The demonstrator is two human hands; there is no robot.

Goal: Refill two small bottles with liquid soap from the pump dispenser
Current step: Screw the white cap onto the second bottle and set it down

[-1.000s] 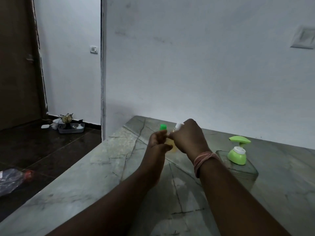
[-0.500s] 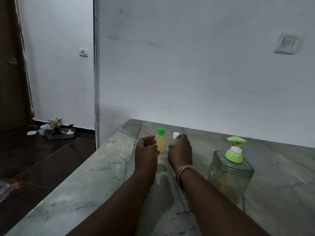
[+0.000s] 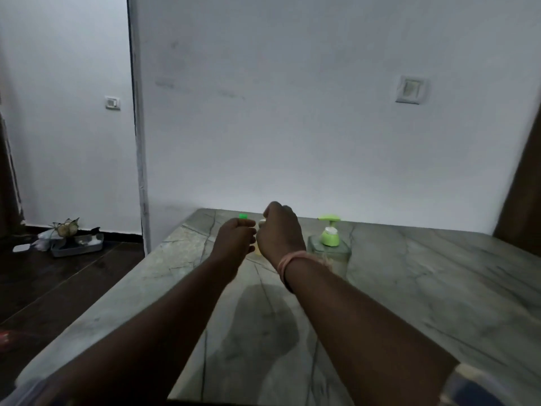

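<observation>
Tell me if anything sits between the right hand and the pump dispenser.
Nothing visible does. The pump dispenser stands just right of the right hand on bare countertop; the small bottles lie on the hand's other side, mostly hidden behind both hands.

Dim room: white wall (image 3: 292,127) with a switch plate (image 3: 411,89), grey stone worktop (image 3: 424,273), dark floor (image 3: 58,282) left.

- The two small bottles (image 3: 255,230) stand near the far edge of the surface (image 3: 409,288), toward its far left corner, mostly hidden behind the hands.
- The left hand (image 3: 235,238) and right hand (image 3: 281,230) sit side by side before the bottles.
- The pump dispenser (image 3: 329,244) stands just right of the right hand, near the far edge.
- A tray (image 3: 77,247) lies on the floor, left of the surface.
</observation>
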